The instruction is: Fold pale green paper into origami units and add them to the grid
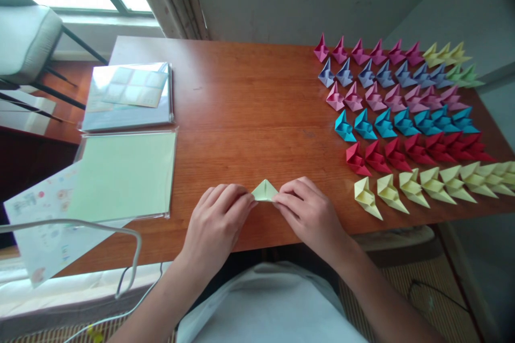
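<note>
A small triangle of folded pale green paper [265,191] is held at the table's front edge, its peak pointing away from me. My left hand [219,214] pinches its left corner between thumb and fingers. The right corner sits in the pinch of my right hand [309,214]. A crease or slit runs down the middle of the triangle. My fingertips hide both of its outer corners.
On the right stand rows of folded paper pieces: pink, purple, blue [385,123], red [396,154] and yellow [411,187]. At left lie a pale green paper pack [129,171], a second pack [132,115] with a card on top, a printed sheet [38,214] and a white cable [139,246].
</note>
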`<action>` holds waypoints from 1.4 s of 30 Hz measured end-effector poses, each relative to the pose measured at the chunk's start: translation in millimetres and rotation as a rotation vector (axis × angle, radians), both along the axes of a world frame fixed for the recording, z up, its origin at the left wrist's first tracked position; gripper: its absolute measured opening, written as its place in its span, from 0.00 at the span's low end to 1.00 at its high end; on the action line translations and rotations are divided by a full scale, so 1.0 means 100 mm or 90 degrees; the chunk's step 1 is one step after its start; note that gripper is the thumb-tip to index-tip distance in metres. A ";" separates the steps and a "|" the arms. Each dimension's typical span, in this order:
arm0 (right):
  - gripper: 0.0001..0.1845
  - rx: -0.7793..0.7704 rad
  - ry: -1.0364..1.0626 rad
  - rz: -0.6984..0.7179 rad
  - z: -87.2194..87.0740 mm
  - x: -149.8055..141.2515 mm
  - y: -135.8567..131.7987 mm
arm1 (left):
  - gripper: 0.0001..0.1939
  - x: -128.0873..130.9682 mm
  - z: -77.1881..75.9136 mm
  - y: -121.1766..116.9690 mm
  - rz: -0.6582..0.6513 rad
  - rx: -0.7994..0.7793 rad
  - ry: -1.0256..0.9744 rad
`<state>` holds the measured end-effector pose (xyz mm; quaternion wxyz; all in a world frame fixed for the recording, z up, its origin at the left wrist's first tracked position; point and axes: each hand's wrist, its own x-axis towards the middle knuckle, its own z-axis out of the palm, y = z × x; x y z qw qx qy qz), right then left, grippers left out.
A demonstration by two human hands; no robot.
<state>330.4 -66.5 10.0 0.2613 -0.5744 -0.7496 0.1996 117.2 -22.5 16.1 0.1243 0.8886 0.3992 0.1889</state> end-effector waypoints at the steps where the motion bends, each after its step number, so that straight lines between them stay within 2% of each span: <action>1: 0.10 -0.002 0.003 -0.001 0.00 0.00 0.00 | 0.05 0.00 0.00 0.01 0.002 -0.003 -0.001; 7: 0.09 -0.018 0.016 -0.001 0.02 -0.01 0.03 | 0.05 -0.04 -0.01 0.04 0.030 -0.075 -0.060; 10: 0.09 -0.019 0.016 0.001 0.02 -0.01 0.04 | 0.06 -0.04 0.00 0.05 0.028 -0.090 -0.044; 16: 0.08 -0.036 0.027 0.003 0.01 0.00 0.05 | 0.08 -0.03 0.03 0.05 0.019 -0.074 0.009; 24: 0.08 -0.039 0.047 0.005 0.01 0.01 0.07 | 0.04 -0.06 -0.05 0.06 0.016 -0.054 -0.041; 33: 0.07 -0.024 0.061 0.008 -0.01 0.01 0.07 | 0.02 -0.06 -0.06 0.09 -0.016 -0.037 -0.068; 42: 0.06 -0.017 0.059 0.010 -0.02 0.01 0.07 | 0.03 -0.04 -0.05 0.10 -0.011 -0.025 -0.037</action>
